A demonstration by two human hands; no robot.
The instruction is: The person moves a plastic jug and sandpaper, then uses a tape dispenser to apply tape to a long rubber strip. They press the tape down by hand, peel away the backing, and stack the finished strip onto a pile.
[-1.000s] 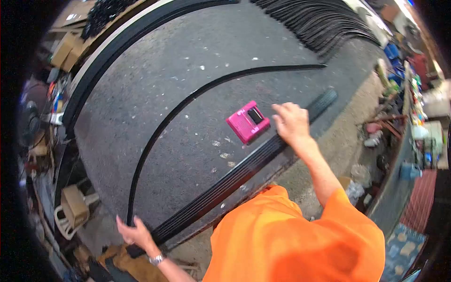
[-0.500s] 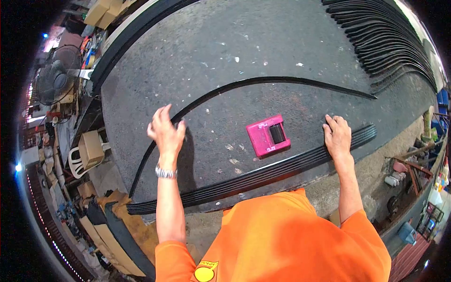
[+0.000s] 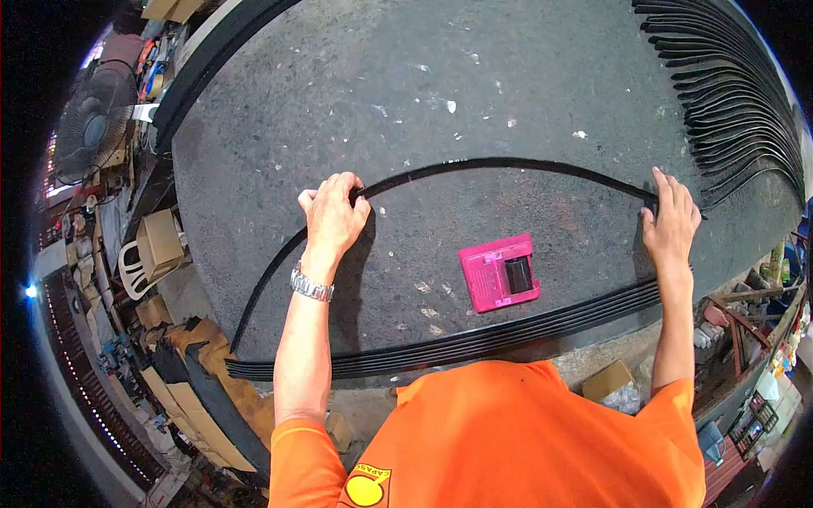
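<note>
A long thin black strip (image 3: 500, 162), like rubber, lies bowed across the dark worktable. My left hand (image 3: 335, 216), with a metal-band watch at the wrist, has its fingers and thumb closed on the strip left of its middle. At the strip's right end is my right hand (image 3: 671, 222), its fingers stretched out over it and the thumb apart. Between my hands and closer to me sits a pink plastic holder (image 3: 484, 278) with a black block or roll in it. A row of similar black strips (image 3: 474, 343) lies along the table's near edge.
Many black strips (image 3: 737, 110) fan out at the table's far right. Another dark bundle (image 3: 216, 63) runs along the far left edge. Beyond the left side are a fan (image 3: 89, 127) and a cardboard box (image 3: 159, 241) on a white chair.
My left hand has come down and closed on the bowed strip. My right hand has left the near row and moved to the strip's right end. The view has shifted slightly.
</note>
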